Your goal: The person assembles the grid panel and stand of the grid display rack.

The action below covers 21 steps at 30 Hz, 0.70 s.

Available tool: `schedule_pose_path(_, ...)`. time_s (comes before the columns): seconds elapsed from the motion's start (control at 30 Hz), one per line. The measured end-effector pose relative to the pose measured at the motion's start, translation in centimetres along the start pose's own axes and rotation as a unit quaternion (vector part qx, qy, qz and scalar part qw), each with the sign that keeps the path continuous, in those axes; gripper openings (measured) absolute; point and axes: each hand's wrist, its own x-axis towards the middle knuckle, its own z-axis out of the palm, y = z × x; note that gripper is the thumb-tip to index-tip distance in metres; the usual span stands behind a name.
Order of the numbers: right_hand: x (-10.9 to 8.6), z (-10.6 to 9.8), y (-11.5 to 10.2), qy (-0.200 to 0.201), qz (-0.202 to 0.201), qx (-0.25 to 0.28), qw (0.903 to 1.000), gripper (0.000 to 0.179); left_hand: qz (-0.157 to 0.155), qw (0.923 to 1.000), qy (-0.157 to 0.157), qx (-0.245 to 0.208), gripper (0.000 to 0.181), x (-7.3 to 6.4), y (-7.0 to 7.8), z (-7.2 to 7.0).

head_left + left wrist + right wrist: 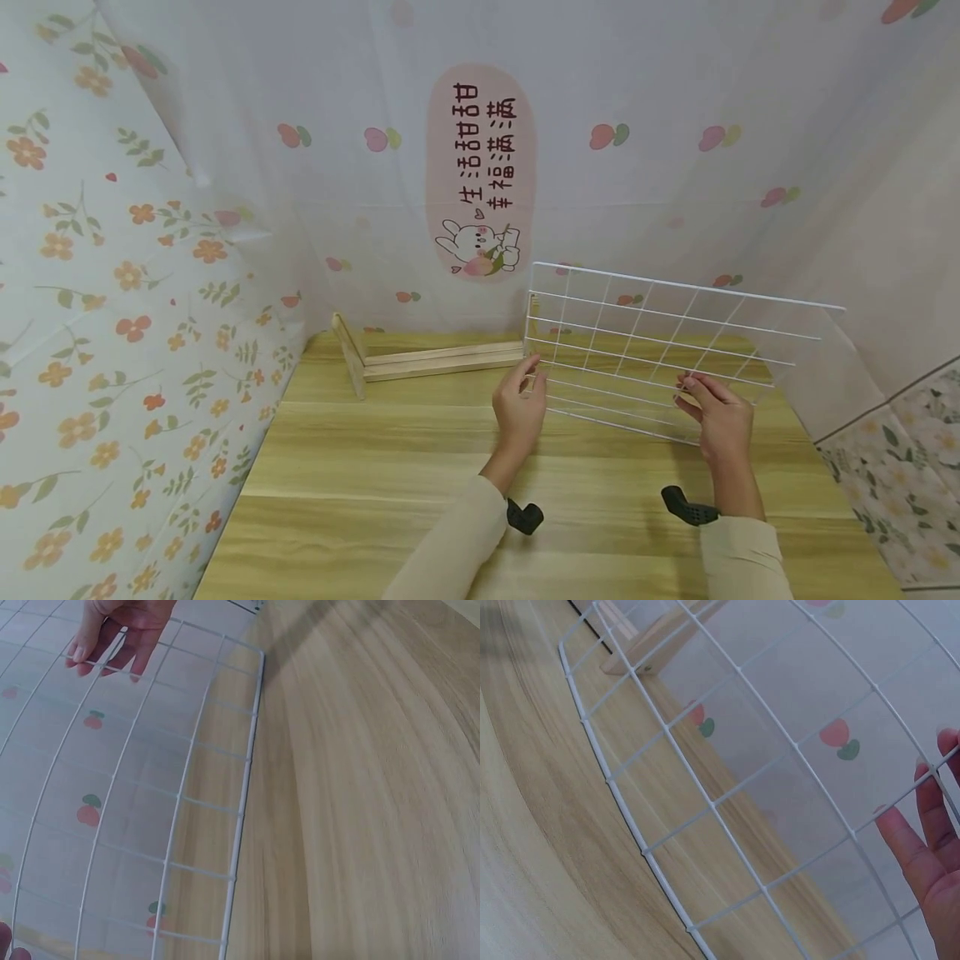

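Observation:
A white wire grid panel [652,329] is held tilted over the table, its mesh facing me. My left hand [520,408] grips the panel's left edge with bent fingers; only its fingertips [16,951] show in the left wrist view. Farther right, my right hand [726,419] pinches a wire of the mesh between thumb and fingers. Behind the panel's left end is a pale wooden rack [442,362], with a long rail and an upright at each end. The grid partly covers its right upright. Whether the panel's lower edge touches the table cannot be told.
The wood-grain table [360,467] reaches back to a white curtain [337,208] with fruit prints and a pink rabbit panel. Flowered cloth [127,333] hangs on the left. Dark wrist mounts [525,517] sit at both sleeves.

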Motion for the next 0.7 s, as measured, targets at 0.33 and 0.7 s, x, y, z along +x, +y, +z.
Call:
schedule_pose_path(0.33,-0.2,-0.3,0.1,-0.008,-0.009,0.015,0.9998,0.012,0.001,0.9986,0.048,-0.023,0.023,1.2,-0.4,-2.2)
schedule_pose_path(0.7,-0.1,-0.2,-0.1,-0.021,-0.005,0.007,0.9997,0.013,-0.009,0.9980,0.058,0.021,0.025,2.6,-1.4,-5.0)
